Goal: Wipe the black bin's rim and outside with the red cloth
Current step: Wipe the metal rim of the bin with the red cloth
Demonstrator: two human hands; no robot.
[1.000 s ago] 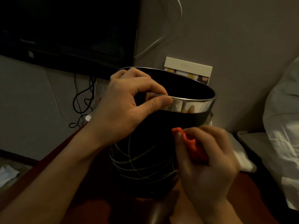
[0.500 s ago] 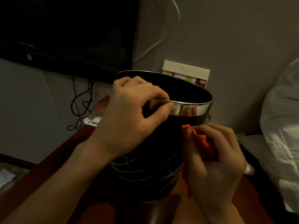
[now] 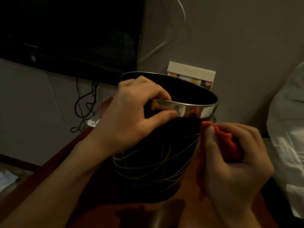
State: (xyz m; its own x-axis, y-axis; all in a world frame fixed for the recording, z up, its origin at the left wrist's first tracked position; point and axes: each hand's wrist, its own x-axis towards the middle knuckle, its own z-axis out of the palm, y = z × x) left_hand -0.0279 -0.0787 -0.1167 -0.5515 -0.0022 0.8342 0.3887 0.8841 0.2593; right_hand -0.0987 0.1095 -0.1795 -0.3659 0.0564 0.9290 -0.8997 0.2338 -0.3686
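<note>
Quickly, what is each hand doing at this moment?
Left hand: grips the rim of the black bin, thumb outside, fingers over the edge.
Right hand: holds the red cloth against the bin's side.

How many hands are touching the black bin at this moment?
1 for sure: the left hand grips the black bin at its silver rim. The right hand holds the red cloth against the bin's side; bare contact is hidden.

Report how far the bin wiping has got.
Done: nothing can be confirmed; the dim light hides any wiped patches. In hand: the left hand grips the silver rim, steadying the black bin, while the right hand presses the red cloth against its right side. Left: apparently the rim and remaining outside.
</note>
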